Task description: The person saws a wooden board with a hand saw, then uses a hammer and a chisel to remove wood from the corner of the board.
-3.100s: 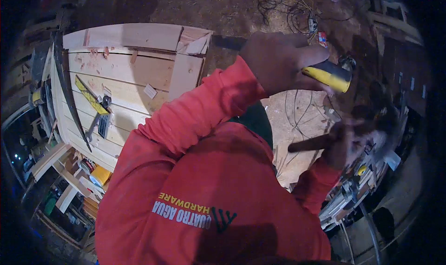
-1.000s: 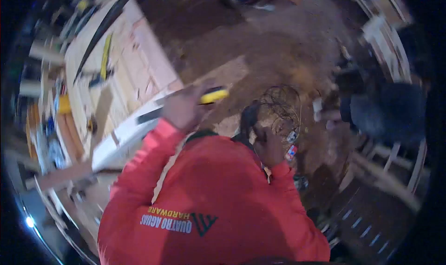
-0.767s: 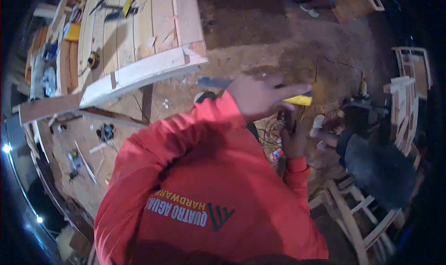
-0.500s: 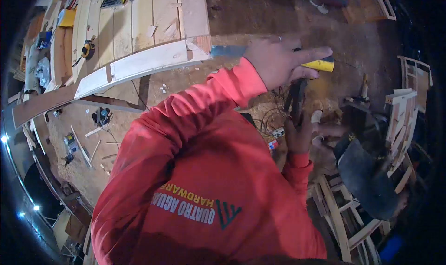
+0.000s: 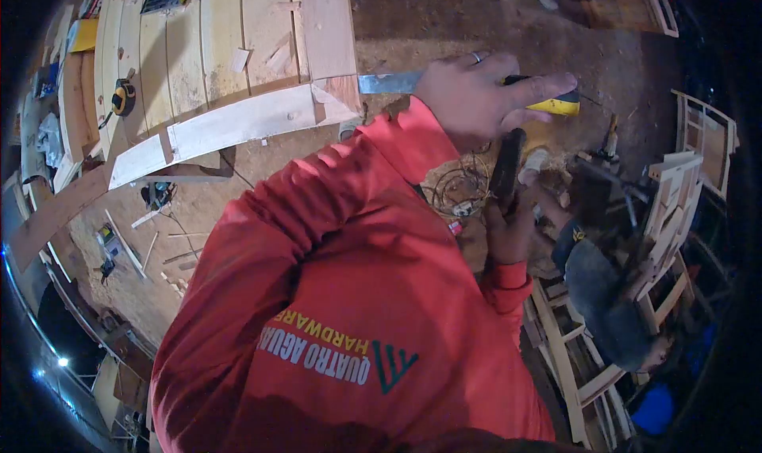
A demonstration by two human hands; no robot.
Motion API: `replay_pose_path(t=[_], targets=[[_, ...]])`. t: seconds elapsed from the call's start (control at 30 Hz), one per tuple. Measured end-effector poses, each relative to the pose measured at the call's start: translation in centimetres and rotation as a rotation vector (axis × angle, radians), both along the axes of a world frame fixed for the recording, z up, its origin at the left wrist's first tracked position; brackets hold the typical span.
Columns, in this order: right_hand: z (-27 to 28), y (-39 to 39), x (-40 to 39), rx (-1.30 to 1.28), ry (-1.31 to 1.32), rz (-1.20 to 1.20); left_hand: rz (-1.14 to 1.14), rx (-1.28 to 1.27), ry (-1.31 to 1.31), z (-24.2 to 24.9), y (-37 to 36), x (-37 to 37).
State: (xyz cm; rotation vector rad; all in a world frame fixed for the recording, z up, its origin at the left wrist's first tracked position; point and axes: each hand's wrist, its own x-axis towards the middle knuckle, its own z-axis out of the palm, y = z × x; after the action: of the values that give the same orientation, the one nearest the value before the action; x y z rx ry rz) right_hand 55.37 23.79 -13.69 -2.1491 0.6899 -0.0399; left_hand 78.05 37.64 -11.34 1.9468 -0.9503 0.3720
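My left hand (image 5: 468, 96), a ring on one finger, is wrapped round a tool with a yellow and black handle (image 5: 559, 104). Its flat metal blade (image 5: 389, 82) reaches the end of a pale wooden edge board (image 5: 246, 120). Below it, my right hand (image 5: 508, 227) grips a dark elongated object (image 5: 506, 167), whose upper end is close under my left hand. Whether that end touches the handle I cannot tell.
A tape measure (image 5: 123, 97) and wood scraps lie on the planked surface (image 5: 226, 28). Coiled cable (image 5: 460, 185) lies on the floor. At right, another person (image 5: 603, 294) bends near wooden frames (image 5: 675, 207). A power tool (image 5: 157, 193) and offcuts are on the floor at left.
The planked surface and floor items have shifted left and slightly up in view. The dark object in my right hand looks more upright and sharper. The other person has shifted slightly left.
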Motion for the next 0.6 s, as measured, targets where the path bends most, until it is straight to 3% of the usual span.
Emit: replay_pose_path(t=[0.07, 0.17, 0.23, 0.33, 0.4, 0.47, 0.57, 0.6], targets=[[0.7, 0.3, 0.7, 0.127, 0.0, -0.072, 0.019, 0.005, -0.005, 0.2, 0.0, 0.1], [0.7, -1.3, 0.6, -0.059, 0.12, 0.047, 0.006, 0.008, 0.015, 0.0, -0.2, 0.4], [0.5, -2.1, 0.1, -0.03, 0.049, -0.1, -0.001, 0.016, 0.037, -0.1, -0.2, 0.5], [1.3, -5.8, -0.1, -0.366, -0.155, 0.011, -0.006, 0.039, 0.069, 0.1, -0.2, 0.6], [3.7, -7.5, 0.9, -0.231, -0.292, -0.071, -0.031, 0.041, 0.086, 0.0, -0.4, 0.8], [7.6, -7.9, 2.6, 0.409, -0.373, -0.402, -0.028, 0.062, 0.109, 0.1, -0.4, 0.6], [8.7, -8.9, 5.4, 0.301, -0.461, -0.644, -0.011, 0.056, 0.114, 0.0, -0.4, 0.5], [8.0, -8.8, 5.8, -0.159, -0.404, -0.358, -0.008, 0.047, 0.114, -0.1, -0.5, 0.4]])
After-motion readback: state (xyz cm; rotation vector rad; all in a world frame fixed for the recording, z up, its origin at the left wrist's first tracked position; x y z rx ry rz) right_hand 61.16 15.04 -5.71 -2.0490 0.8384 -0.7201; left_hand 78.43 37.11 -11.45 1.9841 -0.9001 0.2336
